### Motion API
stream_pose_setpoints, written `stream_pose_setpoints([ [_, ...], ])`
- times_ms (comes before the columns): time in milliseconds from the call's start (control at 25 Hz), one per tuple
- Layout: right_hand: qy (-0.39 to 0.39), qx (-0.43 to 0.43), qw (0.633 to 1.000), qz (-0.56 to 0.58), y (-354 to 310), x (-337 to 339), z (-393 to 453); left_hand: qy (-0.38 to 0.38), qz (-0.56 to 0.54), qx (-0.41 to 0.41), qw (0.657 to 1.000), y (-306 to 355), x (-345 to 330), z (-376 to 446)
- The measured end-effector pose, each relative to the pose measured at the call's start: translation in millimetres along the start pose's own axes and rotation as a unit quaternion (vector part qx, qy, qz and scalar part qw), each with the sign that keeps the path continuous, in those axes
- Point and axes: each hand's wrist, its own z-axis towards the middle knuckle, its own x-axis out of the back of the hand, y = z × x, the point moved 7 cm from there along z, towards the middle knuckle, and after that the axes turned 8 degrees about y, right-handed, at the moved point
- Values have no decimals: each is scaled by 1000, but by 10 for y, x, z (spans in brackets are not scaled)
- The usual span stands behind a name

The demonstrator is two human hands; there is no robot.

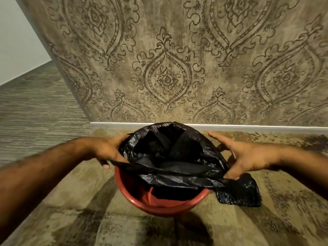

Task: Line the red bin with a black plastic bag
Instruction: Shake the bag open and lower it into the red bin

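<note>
A round red bin (165, 207) stands on the floor below me, close to the wall. A black plastic bag (170, 157) hangs open over its mouth, its far edge draped past the bin's far rim. The near edge of the bag stretches across the opening, so the near red rim and some inner wall show. My left hand (108, 150) grips the bag's left edge. My right hand (243, 155) pinches the right edge with thumb and fingers, and a loose flap (239, 192) hangs outside the bin under that hand.
A wall with ornate patterned paper (168, 68) rises just behind the bin, with a white skirting board (248, 127) at its foot. The floor is mottled tan (88, 201). To the left, a striped grey surface (35, 107) runs past the wall's corner.
</note>
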Motion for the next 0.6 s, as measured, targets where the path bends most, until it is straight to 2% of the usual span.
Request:
stream_pose_setpoints([
  [80, 69, -16, 997, 12, 128, -167, -121, 30, -80, 11, 996, -145, -93, -206],
  [160, 124, -47, 987, 97, 293, -364, -203, 89, -161, 28, 983, -303, -169, -352],
  [240, 144, -95, 965, 200, 442, -535, -264, 141, -243, 56, 958, -463, -274, -440],
  [400, 118, -134, 933, 311, 503, -770, -304, 151, -398, 94, 900, -680, -486, -537],
  [600, 56, -113, 903, 411, 460, -926, -339, 141, -491, 77, 856, -857, -679, -678],
])
